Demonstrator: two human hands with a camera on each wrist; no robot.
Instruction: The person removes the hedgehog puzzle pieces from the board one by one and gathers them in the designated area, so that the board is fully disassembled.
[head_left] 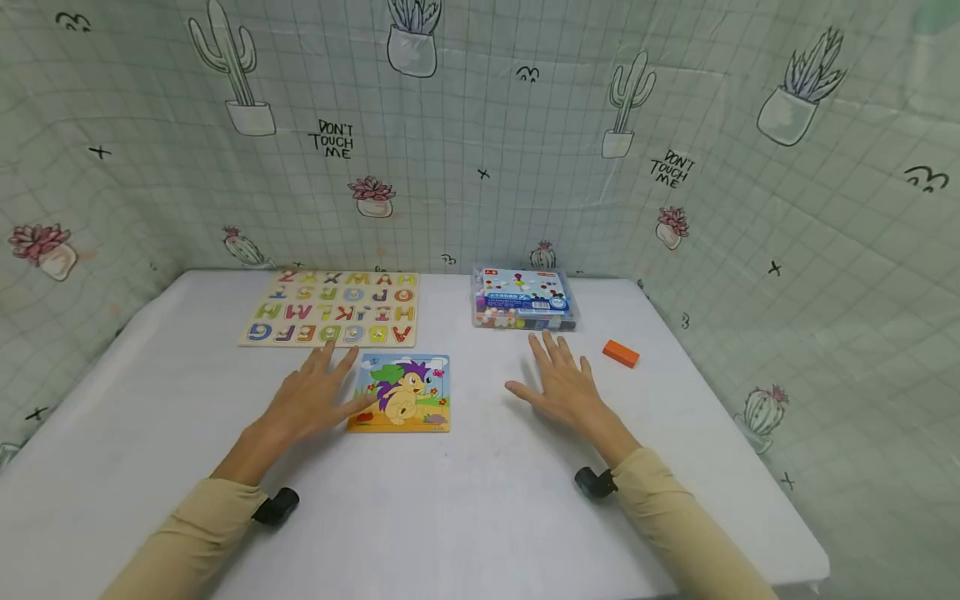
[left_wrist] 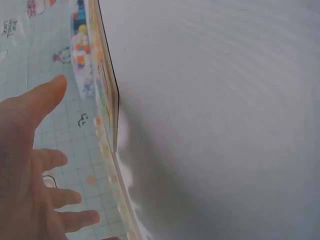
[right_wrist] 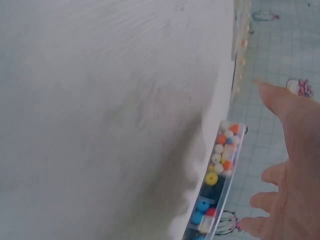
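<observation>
My left hand (head_left: 311, 398) hovers with spread fingers by the left edge of a hedgehog picture puzzle (head_left: 408, 400), its thumb passing over the puzzle's left part. In the left wrist view, the same hand (left_wrist: 30, 165) holds nothing. Behind it lies a wooden alphabet board (head_left: 288, 323) with colourful letters. My right hand (head_left: 566, 387), fingers spread and holding nothing, is just in front of a clear plastic box of beads (head_left: 525, 300). The right wrist view shows this hand (right_wrist: 295, 165) beside the bead box (right_wrist: 215, 180). An orange block (head_left: 621, 353) lies to its right.
The white table (head_left: 465, 525) carries all these things. A cloth curtain (head_left: 480, 133) printed with cacti and a grid rises behind the table and along both sides. Black wrist cameras (head_left: 277, 506) sit at both cuffs.
</observation>
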